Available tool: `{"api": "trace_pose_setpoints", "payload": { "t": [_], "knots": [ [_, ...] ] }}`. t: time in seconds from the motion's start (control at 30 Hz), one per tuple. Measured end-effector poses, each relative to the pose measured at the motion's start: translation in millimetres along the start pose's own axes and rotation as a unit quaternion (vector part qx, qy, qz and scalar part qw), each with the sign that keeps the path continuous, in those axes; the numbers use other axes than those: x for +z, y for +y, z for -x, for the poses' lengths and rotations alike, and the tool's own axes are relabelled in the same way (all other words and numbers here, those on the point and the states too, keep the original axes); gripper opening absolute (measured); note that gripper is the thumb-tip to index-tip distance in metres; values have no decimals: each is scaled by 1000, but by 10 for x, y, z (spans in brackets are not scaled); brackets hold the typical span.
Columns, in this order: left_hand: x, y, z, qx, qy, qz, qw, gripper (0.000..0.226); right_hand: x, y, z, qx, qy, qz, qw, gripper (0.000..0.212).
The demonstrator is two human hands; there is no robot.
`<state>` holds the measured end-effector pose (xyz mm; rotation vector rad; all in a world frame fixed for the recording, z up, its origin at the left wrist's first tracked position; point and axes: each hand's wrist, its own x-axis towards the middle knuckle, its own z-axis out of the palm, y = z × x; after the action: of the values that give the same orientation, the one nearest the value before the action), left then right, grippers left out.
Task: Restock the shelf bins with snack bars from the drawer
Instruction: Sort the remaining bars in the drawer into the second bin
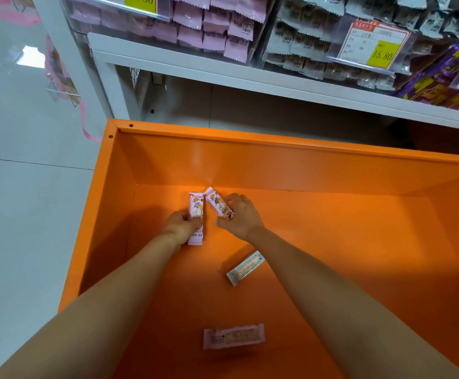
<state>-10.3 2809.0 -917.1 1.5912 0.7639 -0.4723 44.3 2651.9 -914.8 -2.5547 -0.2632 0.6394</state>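
Both my arms reach down into the open orange drawer (pixel 277 157). My left hand (pixel 180 227) grips a pink snack bar (pixel 196 207) that stands lengthwise near the drawer's back. My right hand (pixel 240 216) holds a second pink snack bar (pixel 217 204), tilted, its top end touching the first. A white-wrapped bar (pixel 246 268) lies loose on the drawer floor between my forearms. Another pink bar (pixel 233 336) lies face down close to the drawer's front.
Above the drawer a white shelf (pixel 250 77) carries clear bins of pink packets (pixel 203 26), grey-white packets (pixel 305 42) and purple packets (pixel 436 83), with yellow price tags (pixel 381 54). A pale tiled floor (pixel 17 187) lies to the left.
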Motion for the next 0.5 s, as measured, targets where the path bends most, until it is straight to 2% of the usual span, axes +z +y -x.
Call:
{"api": "trace_pose_setpoints", "payload": {
  "t": [0.07,0.17,0.33,0.5],
  "knots": [
    [12,6,-4,1,3,2,1000,33,4,17,12,3,-8,21,1000,62],
    [35,31,14,-6,11,6,1000,32,0,44,13,4,-1,7,1000,57],
    [65,89,34,-11,-2,54,998,31,-65,17,67,-27,13,-98,995,53],
    [78,252,120,-26,-15,123,992,17,-182,-80,179,-66,28,-203,977,48]
  ]
}}
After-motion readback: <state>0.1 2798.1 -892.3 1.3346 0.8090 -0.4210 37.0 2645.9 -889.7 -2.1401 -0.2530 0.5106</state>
